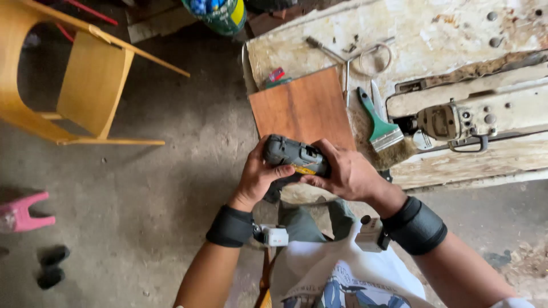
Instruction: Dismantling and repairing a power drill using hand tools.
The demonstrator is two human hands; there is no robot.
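tool (295, 155): dark grey power tool w/ yellow patch on side, held in both hands over front edge of bench (434, 40), just below board.
left hand (260, 177): under tool's left end; thumb up along near side, fingers curled round the body from below, pressed together.
right hand (345, 171): on tool's right end; fingers wrapped over top & far side, thumb tucked under toward dark part hanging beneath tool.
wrists: black bands on both, each w/ small white box on inner side.
containers: green-blue-yellow round vessel (220, 12) at top edge, mostly cut off; contents can't tell.
labels/packs: small red & teal flat pack (276, 76) at board's top-left corner, print too small to tell.
board (302, 107): brown wood panel, flat on bench, touching tool's far side in view.
brush (381, 126): green handle, pale bristles, just right of board.
sewing machine (474, 111): old cream body lying on bench, right of brush.
scissors (348, 57): above board, on bench.
chair (80, 80): yellow wood, on floor far left.
pink piece (23, 212): at left edge, on floor.
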